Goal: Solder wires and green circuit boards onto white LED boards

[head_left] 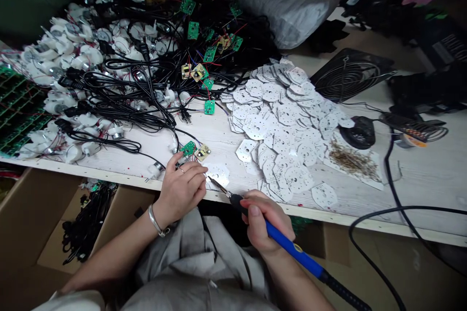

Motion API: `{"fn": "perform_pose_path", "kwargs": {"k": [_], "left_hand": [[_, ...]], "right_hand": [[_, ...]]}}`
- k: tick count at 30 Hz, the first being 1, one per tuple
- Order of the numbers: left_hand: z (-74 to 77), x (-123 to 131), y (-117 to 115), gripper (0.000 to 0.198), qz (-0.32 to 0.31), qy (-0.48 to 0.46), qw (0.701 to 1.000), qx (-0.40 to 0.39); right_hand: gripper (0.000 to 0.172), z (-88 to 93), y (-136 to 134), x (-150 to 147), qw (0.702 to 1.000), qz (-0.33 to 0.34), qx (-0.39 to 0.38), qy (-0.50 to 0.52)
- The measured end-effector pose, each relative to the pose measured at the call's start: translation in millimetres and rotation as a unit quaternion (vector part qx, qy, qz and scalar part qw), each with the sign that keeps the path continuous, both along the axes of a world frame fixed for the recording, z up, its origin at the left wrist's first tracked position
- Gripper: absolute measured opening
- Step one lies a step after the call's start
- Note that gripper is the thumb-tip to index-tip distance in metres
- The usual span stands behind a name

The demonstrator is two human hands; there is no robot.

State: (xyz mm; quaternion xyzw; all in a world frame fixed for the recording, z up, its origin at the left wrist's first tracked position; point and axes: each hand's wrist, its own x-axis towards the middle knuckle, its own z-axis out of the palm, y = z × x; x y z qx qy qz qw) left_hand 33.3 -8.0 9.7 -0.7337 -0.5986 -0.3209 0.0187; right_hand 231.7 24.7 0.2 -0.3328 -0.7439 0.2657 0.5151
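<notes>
My right hand (268,221) grips a blue-handled soldering iron (288,243) like a pen. Its metal tip points left, at the edge of a white circuit board (218,174) lying near the table's front edge. Curled fingers of my left hand (184,184) reach over the left side of that board, close to the iron's tip. Whatever they pinch is hidden beneath them. Just beyond those fingers are a green circuit board (188,148) and a small tan board (202,152) with wires. A small motor (154,170) lies left of my left hand.
Loose white boards (280,121) are heaped on the right. White motor units (73,53) and black power cords (134,87) crowd the left. A coiled iron stand (346,75) and a card of brownish clippings (352,160) stand farther right. Cardboard boxes (126,209) sit below the table edge.
</notes>
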Motion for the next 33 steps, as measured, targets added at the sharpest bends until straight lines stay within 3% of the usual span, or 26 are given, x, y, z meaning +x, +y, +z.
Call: {"fn": "perform_pose_path", "kwargs": {"k": [6,11,18,27,33], "left_hand": [[-0.4,1.5,0.3,0.012,0.011,-0.010,1.000,0.007],[-2.0,1.4,0.6,0.013,0.018,0.001,1.000,0.006],[-1.7,1.5,0.6,0.013,0.016,0.002,1.000,0.004],[-0.3,1.6,0.5,0.013,0.014,0.006,1.000,-0.002],[-1.3,1.5,0.7,0.010,0.012,0.006,1.000,0.000]], "right_hand": [[0.014,-1.1,-2.2,-1.7,0.998,-0.021,-0.026,0.047],[0.014,3.0,-1.9,-4.4,0.999,-0.005,-0.048,0.021],[0.014,12.3,3.0,-5.4,1.000,0.010,-0.014,-0.026],[0.015,9.4,3.5,-5.7,1.000,0.015,-0.015,-0.014],[0.015,-2.5,1.5,3.4,0.997,-0.051,-0.052,0.016]]}}
